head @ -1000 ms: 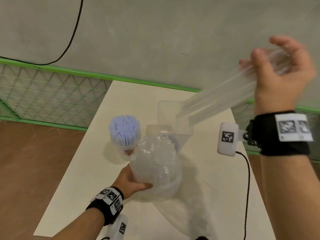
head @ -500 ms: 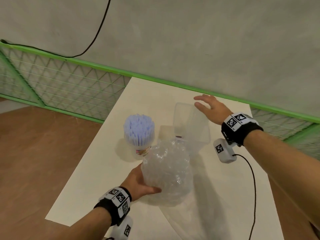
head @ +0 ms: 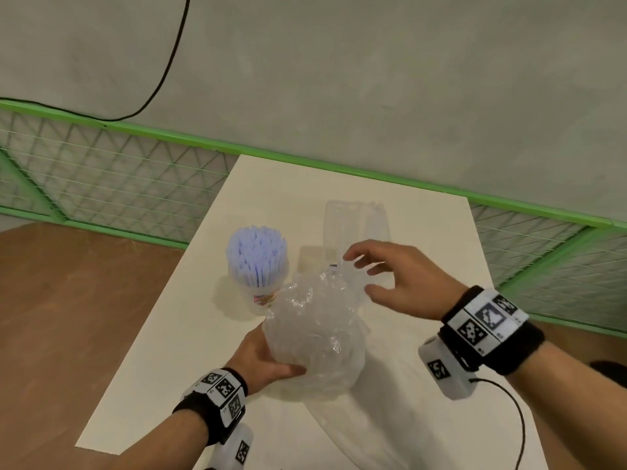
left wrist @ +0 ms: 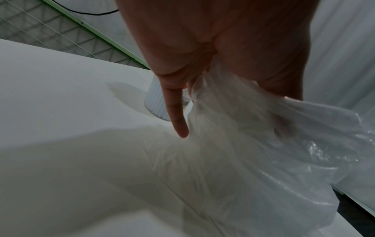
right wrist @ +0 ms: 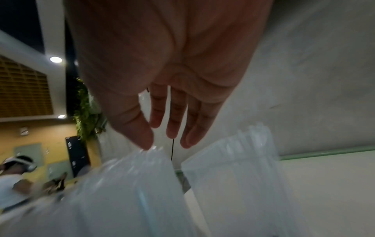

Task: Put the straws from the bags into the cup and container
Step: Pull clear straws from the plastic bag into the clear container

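From the head view, the left hand (head: 261,356) grips the near side of a crumpled clear bag (head: 315,337) standing on the worktop (head: 424,412), thumb and fingers curled into the plastic. The right hand (head: 403,283) hovers just above the bag's far top, fingers spread wide and holding nothing. Beyond the left hand stands the cup (head: 261,296), crammed with lilac straws (head: 257,256). Just past the right hand's fingertips sits the clear container (head: 356,228); what it holds is hard to make out from here.

Left wrist view now: fingers bunched into the bag's plastic (left wrist: 263,136), one finger (left wrist: 176,115) pointing down free, the cup's base (left wrist: 155,102) just behind it.

Right wrist view: open palm, fingers (right wrist: 172,118) loosely extended, tips right at the bag's rumpled top (right wrist: 131,184). The container (right wrist: 229,176) stands beside it, with clear straws (right wrist: 253,136) poking above its rim.

Risk from here: clear straws in clear plastic are hard to pick out, so the reaching hand may snag film instead. A hard tug could drag the bag into the packed cup and tip it.
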Motion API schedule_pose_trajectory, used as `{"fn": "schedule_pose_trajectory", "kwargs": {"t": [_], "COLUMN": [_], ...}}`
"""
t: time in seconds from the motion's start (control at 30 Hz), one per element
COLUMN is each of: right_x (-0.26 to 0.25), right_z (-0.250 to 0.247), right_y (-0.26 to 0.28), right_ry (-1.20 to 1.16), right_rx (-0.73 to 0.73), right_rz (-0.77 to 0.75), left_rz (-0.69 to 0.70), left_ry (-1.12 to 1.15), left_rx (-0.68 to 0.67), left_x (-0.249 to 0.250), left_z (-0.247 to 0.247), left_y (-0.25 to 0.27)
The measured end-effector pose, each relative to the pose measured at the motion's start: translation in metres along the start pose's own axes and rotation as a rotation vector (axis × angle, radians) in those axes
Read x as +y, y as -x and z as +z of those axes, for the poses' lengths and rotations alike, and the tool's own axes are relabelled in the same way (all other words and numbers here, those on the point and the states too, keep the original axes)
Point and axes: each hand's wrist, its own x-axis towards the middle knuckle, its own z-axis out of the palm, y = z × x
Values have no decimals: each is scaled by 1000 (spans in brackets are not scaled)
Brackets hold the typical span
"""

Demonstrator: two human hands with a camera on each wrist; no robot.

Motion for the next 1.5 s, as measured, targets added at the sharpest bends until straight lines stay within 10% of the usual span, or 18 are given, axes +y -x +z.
{"fn": "schedule_pose_trajectory", "kwargs": {"t": [0.97,1.5], "right_x": [0,12], "right_z": [99,99], "right_y": [33,35], "right_ry": [12,-15], "right_rx": [414,403], "right_rz": [67,75], "left_rz": [38,143], "left_ry": [-34,-116], "left_rx": [-70,-31], "left_x": [-7,11], "left_z": [-6,7], "left_y": [-7,-5]}}
